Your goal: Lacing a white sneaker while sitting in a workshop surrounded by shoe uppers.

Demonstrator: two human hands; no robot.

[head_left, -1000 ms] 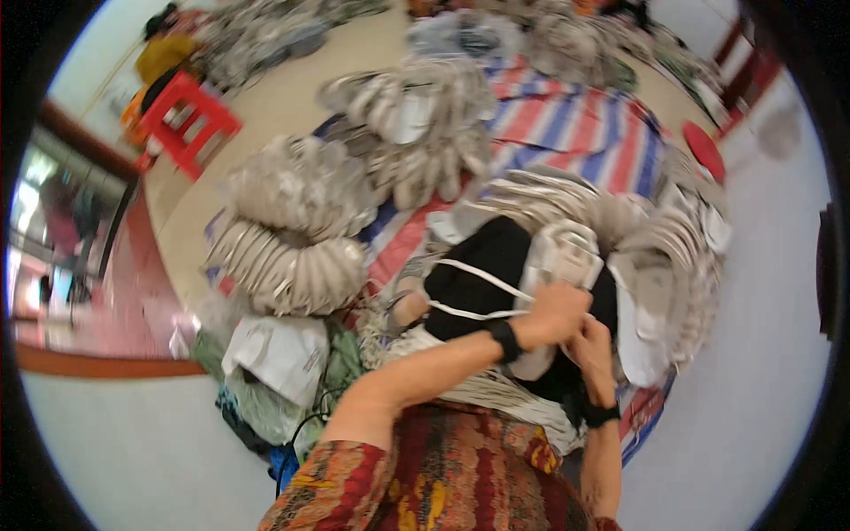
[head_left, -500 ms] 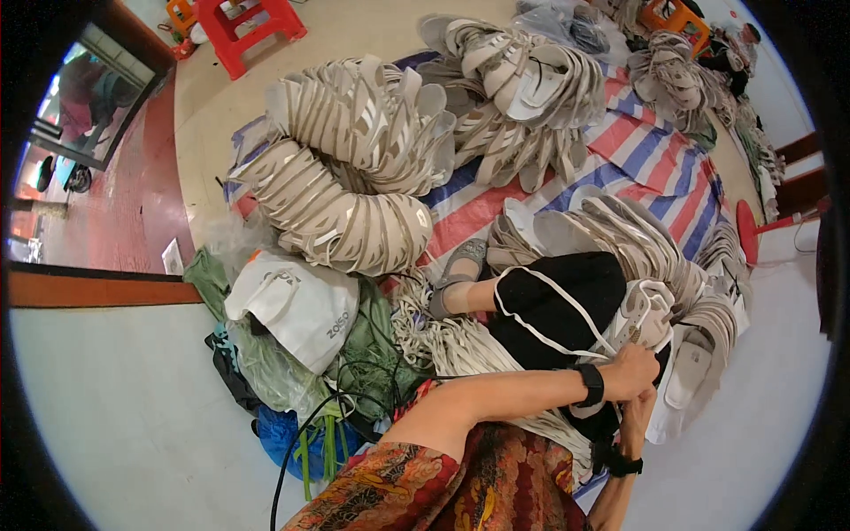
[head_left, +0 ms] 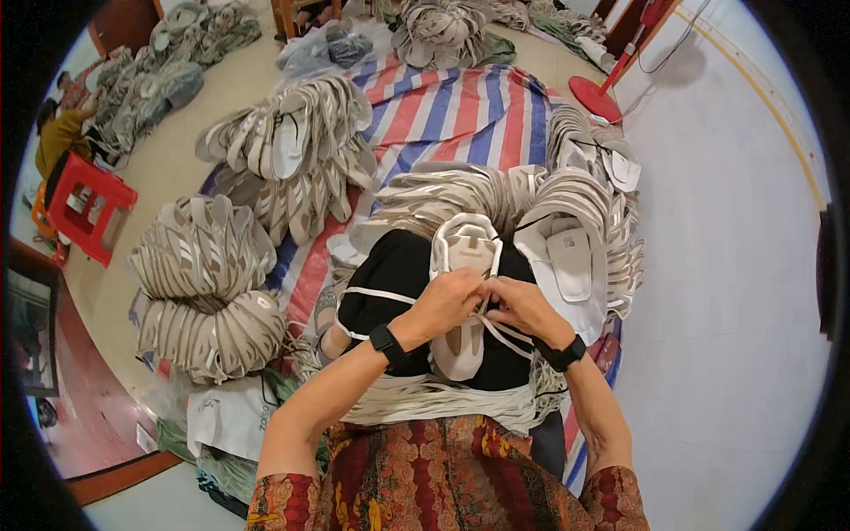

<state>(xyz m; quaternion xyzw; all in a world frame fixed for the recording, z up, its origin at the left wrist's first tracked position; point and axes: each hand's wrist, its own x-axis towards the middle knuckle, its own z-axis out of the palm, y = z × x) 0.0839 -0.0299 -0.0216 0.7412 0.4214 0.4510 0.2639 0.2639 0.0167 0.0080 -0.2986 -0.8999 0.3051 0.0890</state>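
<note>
A beige and white shoe (head_left: 459,358) lies across my black-clad lap (head_left: 387,265), its opening pointing away from me and its rounded toe toward me. Above its lacing area, my left hand (head_left: 450,303) and my right hand (head_left: 531,310) meet with fingers pinched together. Both hands grip a white shoelace (head_left: 503,334), whose loose length trails below my right hand. The exact hold of the fingertips is partly covered by the hands. A thick bundle of white laces (head_left: 398,405) spreads between my lap and my patterned top.
Strung rows of beige shoes (head_left: 212,341) stand at left, with another pile (head_left: 288,133) behind. More shoes (head_left: 447,195) sit beyond my knees and at right (head_left: 575,203). Under them lies a striped sheet (head_left: 452,111). A red stool (head_left: 88,208) and a red stand (head_left: 595,99) are farther off.
The view has swung right. The shoe now lies centred before me, and both hands, earlier low at the right beside it, are together over its lacing area.
</note>
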